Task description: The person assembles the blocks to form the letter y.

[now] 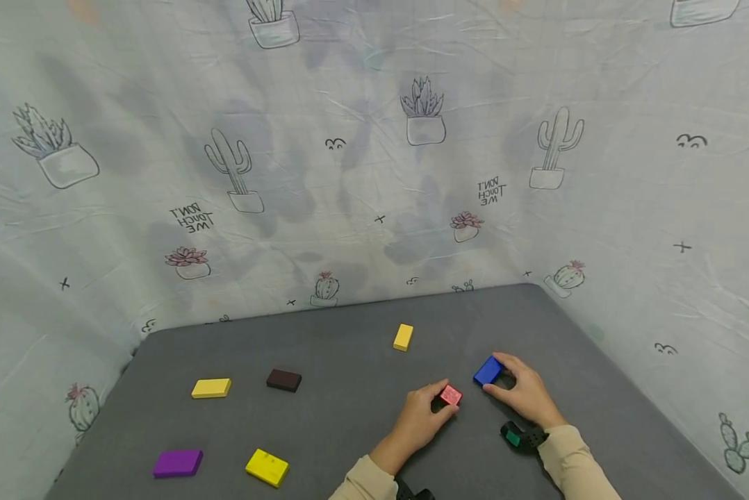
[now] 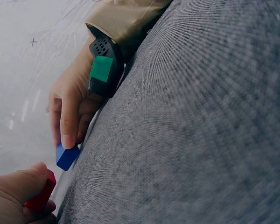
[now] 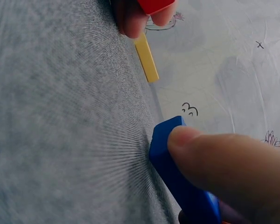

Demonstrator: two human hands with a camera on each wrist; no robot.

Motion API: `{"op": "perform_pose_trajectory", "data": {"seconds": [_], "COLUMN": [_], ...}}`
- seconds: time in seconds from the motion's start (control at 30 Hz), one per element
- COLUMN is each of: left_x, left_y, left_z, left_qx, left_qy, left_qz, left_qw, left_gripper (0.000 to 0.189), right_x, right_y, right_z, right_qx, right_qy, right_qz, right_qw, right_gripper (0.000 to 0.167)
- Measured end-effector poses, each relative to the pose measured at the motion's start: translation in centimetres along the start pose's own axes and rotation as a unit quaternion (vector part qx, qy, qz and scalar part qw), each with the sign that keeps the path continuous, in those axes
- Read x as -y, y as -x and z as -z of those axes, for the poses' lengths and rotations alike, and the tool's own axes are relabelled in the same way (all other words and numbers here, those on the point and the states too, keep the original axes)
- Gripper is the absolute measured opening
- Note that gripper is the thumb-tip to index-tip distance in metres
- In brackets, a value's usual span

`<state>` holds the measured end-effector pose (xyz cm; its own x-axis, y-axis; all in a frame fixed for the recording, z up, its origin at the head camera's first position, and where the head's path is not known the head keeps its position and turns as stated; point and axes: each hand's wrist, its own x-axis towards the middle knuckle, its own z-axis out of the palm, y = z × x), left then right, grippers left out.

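Observation:
My left hand (image 1: 415,418) pinches a small red block (image 1: 451,395) between thumb and fingers, close over the grey cloth. To its right, my right hand (image 1: 524,390) holds a blue rectangular block (image 1: 488,371) by its two ends. In the left wrist view the red block (image 2: 41,192) and the blue block (image 2: 66,156) are near each other, apart. The right wrist view shows a thumb pressed on the blue block (image 3: 177,163), with the red block (image 3: 155,4) at the top edge. A yellow block (image 1: 403,337) lies beyond both hands.
On the left of the grey table (image 1: 343,423) lie a pale yellow block (image 1: 211,388), a dark brown block (image 1: 283,380), a purple block (image 1: 178,463) and a bright yellow block (image 1: 267,468). A cactus-print curtain (image 1: 362,173) hangs behind and along both sides.

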<state>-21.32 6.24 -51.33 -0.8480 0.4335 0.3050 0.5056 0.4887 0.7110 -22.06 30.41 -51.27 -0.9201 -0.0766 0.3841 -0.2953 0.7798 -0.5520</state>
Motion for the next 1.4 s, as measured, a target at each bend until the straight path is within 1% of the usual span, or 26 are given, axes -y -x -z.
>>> {"op": "perform_pose_trajectory", "data": {"seconds": [0.13,0.43,0.67,0.83,0.93,1.07,1.17,1.3,1.4], "left_x": [0.0,0.0,0.3,0.6,0.8,1.2,1.4,1.8,2.1], "left_y": [0.1,0.1,0.3,0.3,0.5,0.8,1.0,1.3,1.6], "left_z": [0.1,0.4,1.1,1.9,2.4,3.3,3.8,4.4,4.8], "left_qx": [0.000,-0.003,-0.029,-0.040,-0.044,-0.046,-0.047,-0.051,-0.055], "left_qy": [0.003,0.017,0.020,0.019,0.016,0.012,0.009,0.006,-0.001], "left_qz": [0.003,0.018,0.014,0.022,0.027,0.040,0.047,0.049,0.048], "left_qw": [1.0000,0.9997,0.9993,0.9988,0.9985,0.9981,0.9977,0.9975,0.9973], "left_gripper": [0.047,0.048,0.048,0.047,0.047,0.048,0.050,0.050,0.050], "right_x": [0.3,0.8,1.5,2.0,2.5,3.3,3.9,4.6,5.1], "right_y": [0.1,0.2,0.0,-0.5,-0.8,-1.4,-1.8,-2.3,-2.6], "right_z": [0.1,-0.1,-0.4,-0.8,-1.1,-1.9,-2.6,-3.6,-4.4], "right_qx": [0.007,0.000,0.011,0.011,0.021,0.038,0.039,0.038,0.042], "right_qy": [-0.005,-0.016,-0.032,-0.027,-0.038,-0.049,-0.043,-0.045,-0.052], "right_qz": [-0.003,0.003,-0.004,-0.004,-0.003,0.008,0.026,0.053,0.063], "right_qw": [1.0000,0.9999,0.9994,0.9996,0.9990,0.9981,0.9980,0.9968,0.9957], "right_gripper": [0.068,0.066,0.066,0.066,0.066,0.067,0.067,0.067,0.067]}}
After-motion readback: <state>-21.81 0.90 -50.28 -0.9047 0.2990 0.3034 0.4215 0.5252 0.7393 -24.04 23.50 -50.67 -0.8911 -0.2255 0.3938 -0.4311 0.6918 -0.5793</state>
